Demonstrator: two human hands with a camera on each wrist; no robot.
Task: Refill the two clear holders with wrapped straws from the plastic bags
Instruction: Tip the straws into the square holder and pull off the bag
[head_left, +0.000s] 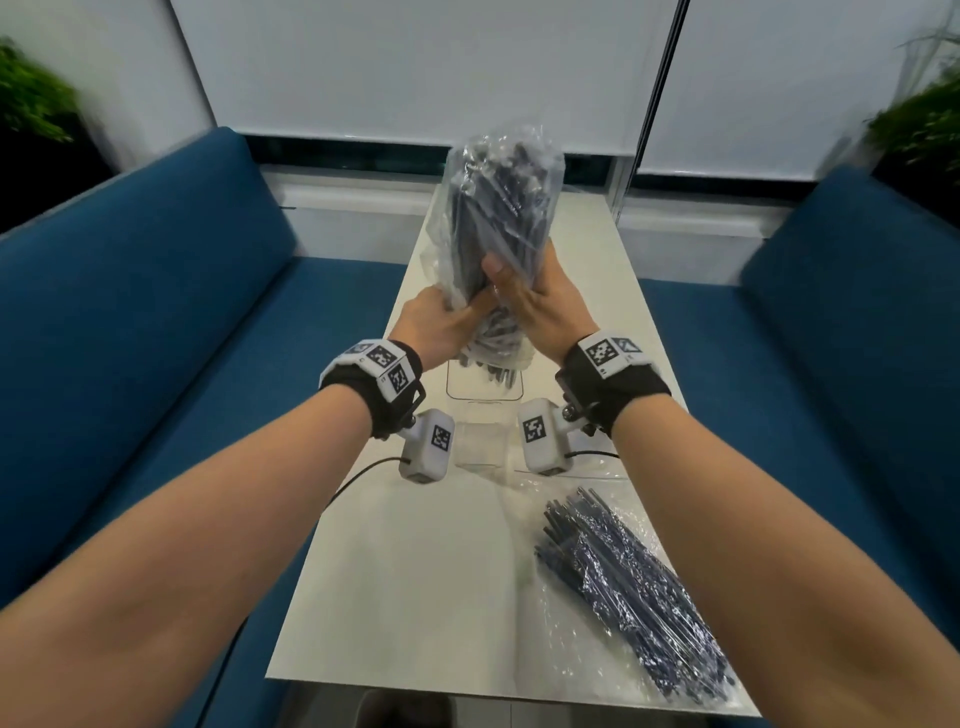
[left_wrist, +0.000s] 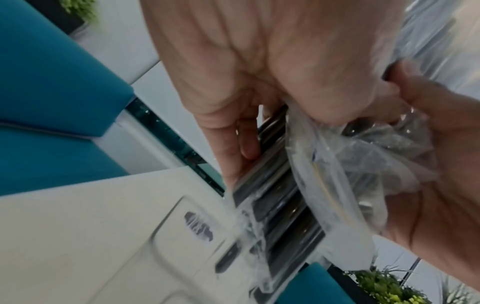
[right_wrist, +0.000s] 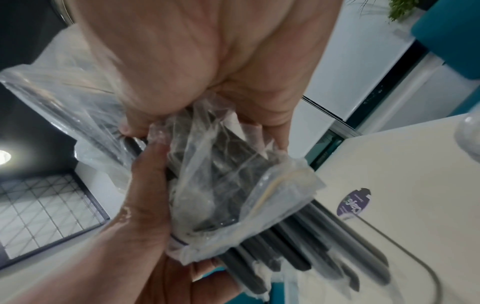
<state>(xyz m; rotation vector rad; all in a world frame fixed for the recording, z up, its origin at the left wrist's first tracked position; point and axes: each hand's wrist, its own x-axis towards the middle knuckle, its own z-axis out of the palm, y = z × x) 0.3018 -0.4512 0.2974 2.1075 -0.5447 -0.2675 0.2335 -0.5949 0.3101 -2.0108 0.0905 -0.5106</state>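
Both hands close around one clear plastic bag (head_left: 496, 208) of dark wrapped straws (head_left: 493, 218), held upright in the middle of the head view. The left hand (head_left: 441, 325) wraps the lower left side of the bag, fingers curled behind it and thumb across the front. The right hand (head_left: 537, 301) clamps the lower right side, thumb pressed up along the front of the plastic. In the left wrist view the left hand's fingers (left_wrist: 246, 139) curl against the straws while the right hand bunches the loose plastic at the right of the frame. In the right wrist view the right hand (right_wrist: 207, 82) squeezes the crumpled bag mouth, and the straws' lower ends stick out below it, toward the lower right of that frame.

Straight below the grip, those ends hang at the mouth of a clear holder (head_left: 483, 387) that stands on the white bench (head_left: 415, 571); whether they touch its bottom cannot be told. A second clear holder (head_left: 480, 441) stands just nearer the camera, between the two wrist cameras. Another bag of straws (head_left: 634, 587) lies flat on the bench at the lower right of the head view, well apart from the hands. Blue sofas (head_left: 156, 312) flank the bench on both sides.
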